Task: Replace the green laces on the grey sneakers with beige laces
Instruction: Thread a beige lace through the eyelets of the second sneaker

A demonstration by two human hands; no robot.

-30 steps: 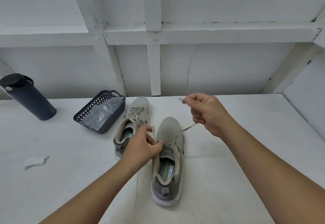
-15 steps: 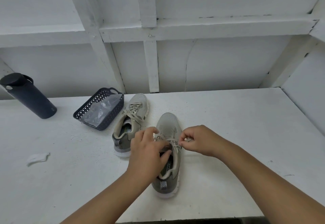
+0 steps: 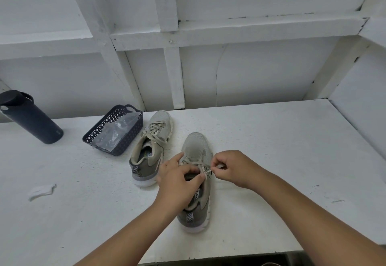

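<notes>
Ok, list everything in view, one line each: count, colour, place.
near sneaker: 1, grey, table centre, being laced
far sneaker: 1, grey, beige-laced, left of it
beige lace: 1, on near sneaker
basket: 1, dark blue, beside far sneaker
plastic bag: 1, clear, in basket
bottle: 1, dark, far left
scrap: 1, white, left front
table: 1, white
left hand: on the shoe's opening
right hand: fingers pinch lace

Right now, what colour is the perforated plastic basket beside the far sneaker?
The perforated plastic basket is dark navy blue, seen in the head view.
</notes>
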